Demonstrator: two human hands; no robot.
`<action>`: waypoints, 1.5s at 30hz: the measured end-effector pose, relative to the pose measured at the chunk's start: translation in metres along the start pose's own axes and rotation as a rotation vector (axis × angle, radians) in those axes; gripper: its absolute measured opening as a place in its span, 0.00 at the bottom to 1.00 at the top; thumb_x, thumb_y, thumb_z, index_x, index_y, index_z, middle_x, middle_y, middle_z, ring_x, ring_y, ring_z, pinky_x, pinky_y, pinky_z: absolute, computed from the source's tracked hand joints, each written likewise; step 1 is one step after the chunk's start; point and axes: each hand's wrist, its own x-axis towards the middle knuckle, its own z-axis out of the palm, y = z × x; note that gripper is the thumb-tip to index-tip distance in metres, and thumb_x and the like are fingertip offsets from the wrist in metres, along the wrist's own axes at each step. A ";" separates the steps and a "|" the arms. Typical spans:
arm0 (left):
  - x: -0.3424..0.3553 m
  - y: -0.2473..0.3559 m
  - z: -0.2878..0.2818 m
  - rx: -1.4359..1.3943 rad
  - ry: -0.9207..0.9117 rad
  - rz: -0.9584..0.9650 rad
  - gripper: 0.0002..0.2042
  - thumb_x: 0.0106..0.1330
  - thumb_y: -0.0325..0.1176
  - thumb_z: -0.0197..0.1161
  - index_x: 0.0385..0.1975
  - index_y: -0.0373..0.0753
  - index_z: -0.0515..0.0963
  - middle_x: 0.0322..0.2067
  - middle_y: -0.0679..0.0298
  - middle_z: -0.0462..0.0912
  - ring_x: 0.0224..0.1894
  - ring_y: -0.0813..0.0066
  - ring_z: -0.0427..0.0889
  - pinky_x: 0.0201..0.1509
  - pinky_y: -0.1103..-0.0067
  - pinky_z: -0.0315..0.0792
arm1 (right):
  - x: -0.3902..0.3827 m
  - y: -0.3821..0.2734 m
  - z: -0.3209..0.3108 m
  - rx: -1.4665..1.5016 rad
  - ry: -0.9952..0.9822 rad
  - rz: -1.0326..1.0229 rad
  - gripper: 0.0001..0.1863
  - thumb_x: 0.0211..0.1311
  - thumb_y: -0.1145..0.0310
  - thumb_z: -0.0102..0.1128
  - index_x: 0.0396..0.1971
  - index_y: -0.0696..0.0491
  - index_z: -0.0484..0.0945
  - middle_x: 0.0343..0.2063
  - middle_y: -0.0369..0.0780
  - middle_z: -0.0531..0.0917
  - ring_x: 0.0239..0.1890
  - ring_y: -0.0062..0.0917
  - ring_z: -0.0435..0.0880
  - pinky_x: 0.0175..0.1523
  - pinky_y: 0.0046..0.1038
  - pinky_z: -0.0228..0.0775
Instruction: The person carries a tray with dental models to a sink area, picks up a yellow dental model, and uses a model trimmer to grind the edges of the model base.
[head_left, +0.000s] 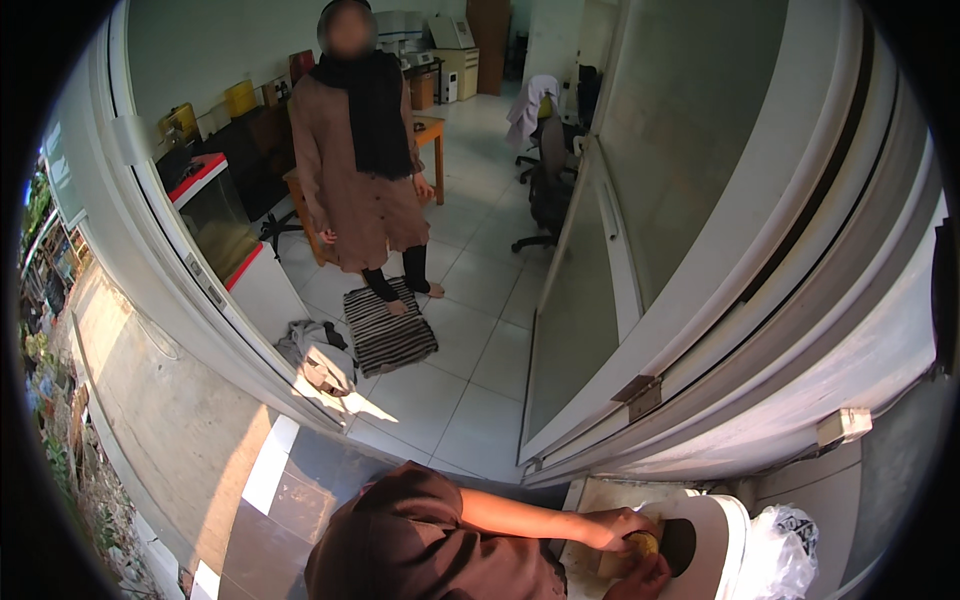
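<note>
Yellowish item between both hands' fingers

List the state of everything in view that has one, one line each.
Yellowish item: held between left hand and right hand, partly hidden
Glass door: open
White plastic bag: crumpled
Striped mat: spread on the floor, stood on
White cloth: draped, hanging down
Grey fabric: bunched up
Other person: standing, arms lowered

warm sunlight strikes the concrete walkway and spills a bright patch onto the tiled floor — the room beyond dimmer, softer — while the white door frame bows toward black fisheye edges.
</note>
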 end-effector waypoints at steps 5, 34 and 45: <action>0.000 -0.001 -0.004 0.021 0.056 0.074 0.16 0.61 0.28 0.62 0.48 0.31 0.77 0.43 0.48 0.82 0.47 0.52 0.82 0.51 0.67 0.75 | 0.002 0.006 0.003 0.048 0.045 0.018 0.17 0.67 0.60 0.62 0.38 0.62 0.82 0.33 0.45 0.85 0.34 0.30 0.82 0.41 0.30 0.77; 0.007 0.007 0.000 0.135 0.084 0.017 0.13 0.64 0.28 0.62 0.48 0.34 0.78 0.42 0.49 0.83 0.45 0.51 0.82 0.50 0.67 0.76 | 0.015 0.060 0.018 0.111 0.038 -0.001 0.17 0.75 0.62 0.47 0.43 0.61 0.76 0.27 0.38 0.79 0.26 0.19 0.74 0.30 0.21 0.68; 0.010 0.015 -0.008 0.035 0.159 -0.074 0.14 0.61 0.28 0.67 0.47 0.34 0.79 0.40 0.54 0.85 0.39 0.64 0.84 0.45 0.75 0.77 | 0.021 0.042 0.022 0.140 0.020 -0.022 0.20 0.74 0.55 0.49 0.43 0.59 0.77 0.30 0.38 0.79 0.30 0.23 0.75 0.34 0.24 0.67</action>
